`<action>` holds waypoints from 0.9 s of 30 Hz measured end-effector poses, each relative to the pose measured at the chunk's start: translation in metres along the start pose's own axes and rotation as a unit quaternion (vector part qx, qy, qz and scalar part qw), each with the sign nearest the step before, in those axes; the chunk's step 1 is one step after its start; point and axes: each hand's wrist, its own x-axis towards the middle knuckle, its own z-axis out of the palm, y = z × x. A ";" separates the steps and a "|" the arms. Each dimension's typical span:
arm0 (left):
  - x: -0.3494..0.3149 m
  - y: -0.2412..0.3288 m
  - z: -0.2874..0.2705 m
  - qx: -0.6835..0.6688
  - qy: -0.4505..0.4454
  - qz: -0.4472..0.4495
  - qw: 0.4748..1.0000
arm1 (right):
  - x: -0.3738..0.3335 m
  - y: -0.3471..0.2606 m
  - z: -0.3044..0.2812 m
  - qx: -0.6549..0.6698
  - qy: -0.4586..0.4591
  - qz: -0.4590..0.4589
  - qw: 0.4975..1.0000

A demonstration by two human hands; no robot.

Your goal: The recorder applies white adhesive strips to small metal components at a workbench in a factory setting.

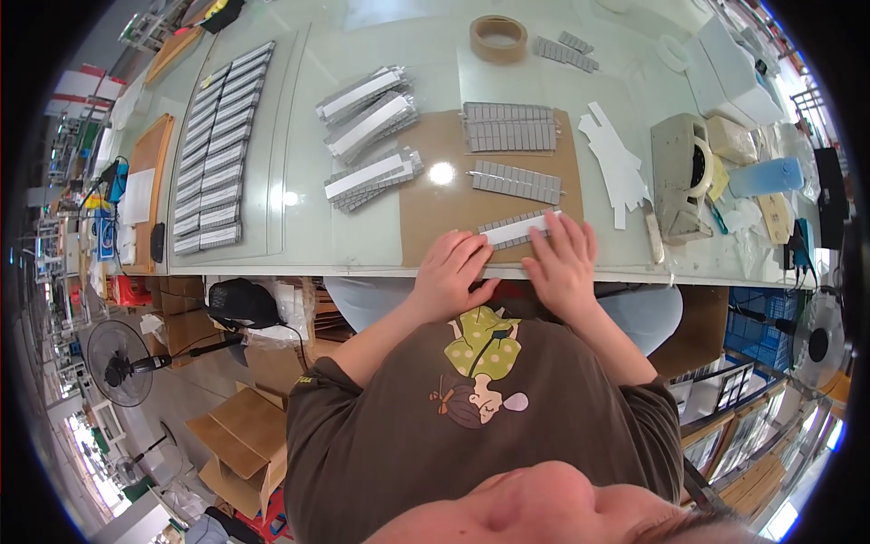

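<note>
The segmented grey strip lies near the front edge of the surface, on a brown sheet, with a white strip along its top. Both hands are on it: the left hand rests bent fingers at its left end, the thumb apart near the surface's edge — whether it grips anything I cannot tell — while the right hand is unclenched, fingers spread, fingertips laid on the right end. Just beyond lie another grey strip row and a larger grey block of strips. Left of these, three bundles topped with white strips lie slanted; farther left is a long double column of grey strips. White paper pieces lie to the right, near a tape dispenser, and a tape roll sits at the far side.
</note>
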 end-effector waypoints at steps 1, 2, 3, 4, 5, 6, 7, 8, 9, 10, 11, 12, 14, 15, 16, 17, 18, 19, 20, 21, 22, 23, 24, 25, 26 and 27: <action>-0.001 -0.001 -0.002 -0.030 0.003 0.002 1.000 | -0.002 0.005 -0.001 -0.011 0.012 0.014 1.000; -0.006 -0.004 -0.007 -0.087 0.011 -0.001 0.996 | -0.002 0.009 -0.003 -0.012 0.014 0.010 1.000; -0.015 -0.010 -0.015 -0.145 0.018 -0.004 0.989 | -0.003 0.009 -0.002 -0.015 0.015 0.009 1.000; -0.029 -0.016 -0.020 -0.188 0.021 -0.004 0.982 | -0.003 0.007 0.000 -0.004 -0.001 -0.006 1.000; -0.042 -0.018 -0.028 -0.191 0.022 -0.001 0.981 | -0.004 0.004 0.002 0.007 -0.017 -0.017 1.000; -0.055 -0.019 -0.036 -0.289 -0.121 -0.224 0.923 | -0.002 -0.003 0.003 0.019 -0.020 -0.029 0.999; -0.063 -0.017 -0.040 -0.362 -0.251 -0.432 0.787 | 0.001 -0.008 0.008 0.044 -0.027 -0.065 0.997; -0.068 -0.015 -0.037 -0.362 -0.248 -0.433 0.788 | 0.006 -0.013 0.012 0.069 -0.034 -0.100 0.992; -0.072 -0.014 -0.034 -0.438 -0.202 -0.513 0.710 | 0.012 -0.017 0.014 0.086 -0.046 -0.150 0.984; -0.076 -0.016 -0.033 -0.503 -0.151 -0.583 0.620 | 0.017 -0.019 0.016 0.089 -0.043 -0.155 0.983; -0.078 -0.014 -0.027 -0.542 -0.077 -0.601 0.583 | 0.022 -0.019 0.018 0.101 -0.062 -0.176 0.977; -0.082 -0.014 -0.026 -0.538 -0.070 -0.602 0.586 | 0.027 -0.019 0.020 0.113 -0.080 -0.197 0.971; -0.062 -0.007 -0.047 -0.463 -0.085 -0.618 0.629 | 0.049 -0.001 0.018 0.010 -0.063 -0.136 0.989; -0.060 -0.010 -0.054 -0.450 -0.069 -0.606 0.653 | 0.063 0.009 0.013 -0.023 -0.083 -0.077 0.993; -0.054 -0.017 -0.067 -0.431 -0.059 -0.589 0.682 | 0.071 0.023 0.013 -0.007 -0.028 -0.060 0.998; -0.045 -0.027 -0.080 -0.413 -0.050 -0.570 0.709 | 0.077 0.036 0.012 0.007 0.026 -0.041 0.999; -0.035 -0.037 -0.089 -0.393 0.019 -0.557 0.732 | 0.080 0.046 0.011 0.007 0.026 -0.043 0.999; -0.022 -0.048 -0.102 -0.380 0.053 -0.554 0.739 | 0.081 0.055 0.012 0.030 0.012 -0.054 0.998; -0.008 -0.063 -0.115 -0.369 0.082 -0.550 0.745 | 0.082 0.060 0.011 0.048 -0.004 -0.060 0.997; 0.000 -0.082 -0.125 -0.363 0.079 -0.551 0.747 | 0.084 0.061 0.010 0.044 -0.003 -0.059 0.997; 0.006 -0.100 -0.135 -0.357 0.074 -0.552 0.750 | 0.085 0.061 0.010 0.037 -0.014 -0.068 0.997; 0.012 -0.117 -0.142 -0.356 0.062 -0.563 0.743 | 0.086 0.061 0.009 0.027 -0.025 -0.074 0.997; 0.015 -0.131 -0.149 -0.355 0.048 -0.574 0.736 | 0.087 0.060 0.009 0.019 -0.025 -0.068 0.997; 0.012 -0.147 -0.155 -0.326 0.014 -0.587 0.740 | 0.088 0.057 0.010 0.027 -0.024 -0.069 0.997; 0.009 -0.162 -0.160 -0.297 -0.020 -0.599 0.744 | 0.089 0.055 0.011 0.035 -0.023 -0.070 0.997; 0.011 -0.167 -0.164 -0.225 -0.052 -0.605 0.762 | 0.088 0.056 0.014 0.033 -0.018 -0.073 0.997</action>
